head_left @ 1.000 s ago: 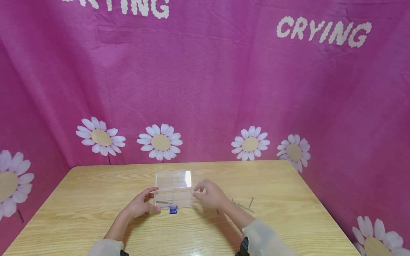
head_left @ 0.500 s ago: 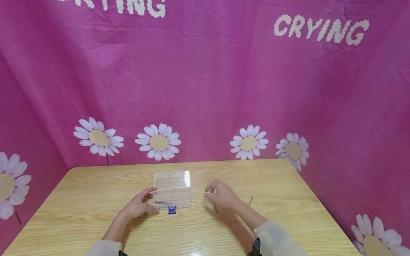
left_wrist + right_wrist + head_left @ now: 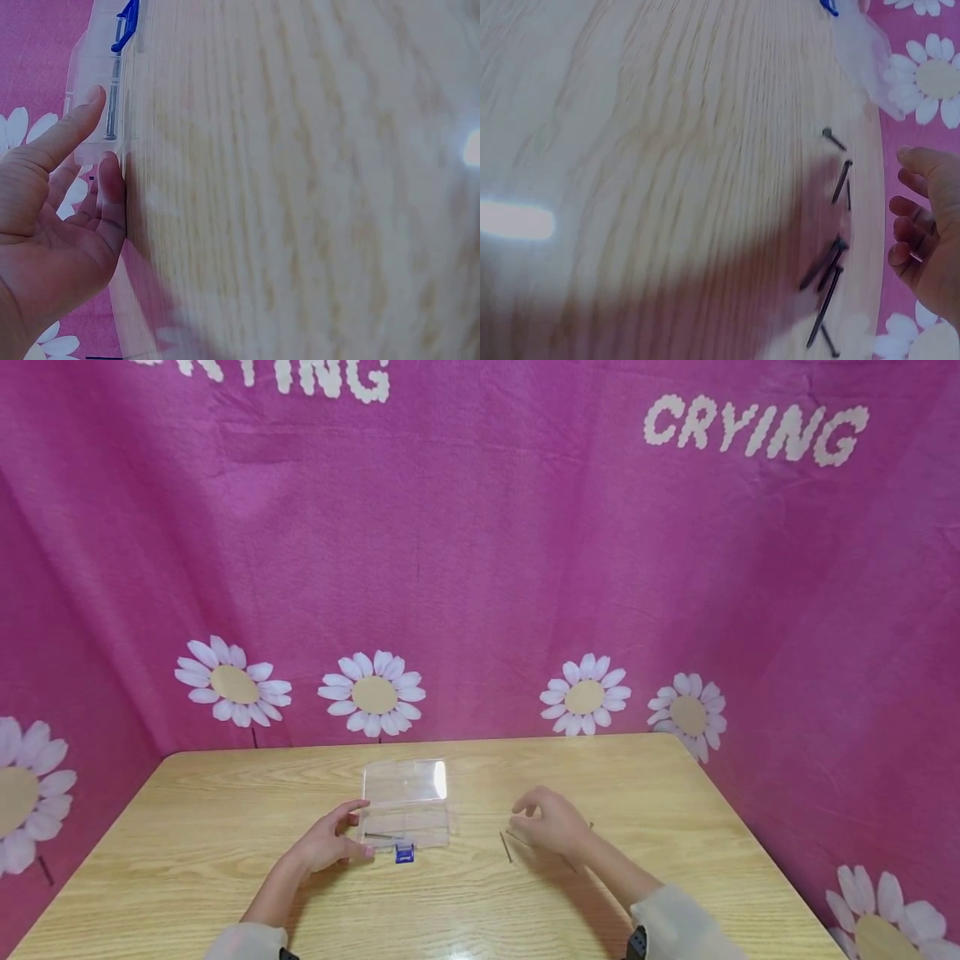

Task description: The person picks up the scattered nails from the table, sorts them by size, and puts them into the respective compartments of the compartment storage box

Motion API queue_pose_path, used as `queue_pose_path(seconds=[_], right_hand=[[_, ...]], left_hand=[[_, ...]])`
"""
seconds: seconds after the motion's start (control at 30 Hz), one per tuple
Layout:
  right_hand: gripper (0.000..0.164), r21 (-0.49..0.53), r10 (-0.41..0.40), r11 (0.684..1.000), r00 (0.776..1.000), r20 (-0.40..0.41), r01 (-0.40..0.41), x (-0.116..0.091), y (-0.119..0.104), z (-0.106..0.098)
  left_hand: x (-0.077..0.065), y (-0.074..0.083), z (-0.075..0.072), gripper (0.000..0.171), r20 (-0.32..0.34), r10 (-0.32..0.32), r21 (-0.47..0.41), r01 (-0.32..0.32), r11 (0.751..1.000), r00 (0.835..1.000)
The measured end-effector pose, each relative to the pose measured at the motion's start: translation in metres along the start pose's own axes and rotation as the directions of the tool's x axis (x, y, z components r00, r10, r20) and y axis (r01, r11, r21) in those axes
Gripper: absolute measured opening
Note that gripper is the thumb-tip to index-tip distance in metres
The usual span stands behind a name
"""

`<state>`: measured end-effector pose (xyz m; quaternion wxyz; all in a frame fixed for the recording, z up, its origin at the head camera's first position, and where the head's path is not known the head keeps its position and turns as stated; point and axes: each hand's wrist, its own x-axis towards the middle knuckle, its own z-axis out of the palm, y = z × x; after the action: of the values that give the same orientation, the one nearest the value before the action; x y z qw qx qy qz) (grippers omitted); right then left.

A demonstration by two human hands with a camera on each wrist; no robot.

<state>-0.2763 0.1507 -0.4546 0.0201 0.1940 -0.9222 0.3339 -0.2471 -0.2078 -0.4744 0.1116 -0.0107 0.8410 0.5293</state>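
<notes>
A clear plastic box (image 3: 426,837) lies with its lid (image 3: 405,781) folded back and a blue latch (image 3: 405,853) at its front. Inside are nails (image 3: 112,101), along the front wall. My left hand (image 3: 326,843) holds the box's left end, thumb at the front corner and fingers toward the hinge side. To the right of the box, my right hand (image 3: 555,822) hovers over several loose nails (image 3: 825,306), fingers loosely bent with nothing between them. One nail (image 3: 506,847) lies left of that hand, in the head view; others are partly hidden beneath it.
The wooden table (image 3: 465,910) reaches back to a pink curtain (image 3: 480,568) printed with daisies and lettering. Shadows of the right arm fall across the tabletop near the nails.
My right hand has moved away from the box, rightward to the loose nails, uncovering one on its left. My left hand and the box stay in place.
</notes>
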Motion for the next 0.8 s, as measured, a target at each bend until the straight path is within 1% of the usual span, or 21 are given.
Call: queue_pose_path(seconds=[0.17,0.37,0.53,0.67,0.8], right_hand=[[0.019,-0.013,0.026,1.000,1.000,0.007,-0.026,-0.010,0.013,-0.007],[0.015,-0.049,0.027,0.998,1.000,0.001,-0.027,-0.019,0.027,-0.017],[0.018,-0.068,0.044,0.997,0.999,0.016,-0.042,-0.026,0.038,-0.026],[0.021,-0.070,0.038,0.997,0.999,0.037,-0.036,-0.033,0.048,-0.033],[0.018,-0.083,0.025,0.996,0.999,0.048,-0.021,-0.041,0.056,-0.041]], left_hand=[[-0.001,0.001,0.000,0.079,-0.001,-0.004,0.002,0.004,1.000,1.000],[-0.002,0.001,0.000,0.080,-0.007,-0.001,0.001,0.001,1.000,1.000],[-0.003,0.000,0.000,0.080,-0.004,-0.004,-0.001,0.004,1.000,1.000],[-0.003,0.001,0.000,0.080,0.002,-0.010,-0.005,0.010,1.000,1.000],[-0.003,0.003,0.000,0.080,0.006,-0.009,-0.006,0.010,1.000,1.000]])
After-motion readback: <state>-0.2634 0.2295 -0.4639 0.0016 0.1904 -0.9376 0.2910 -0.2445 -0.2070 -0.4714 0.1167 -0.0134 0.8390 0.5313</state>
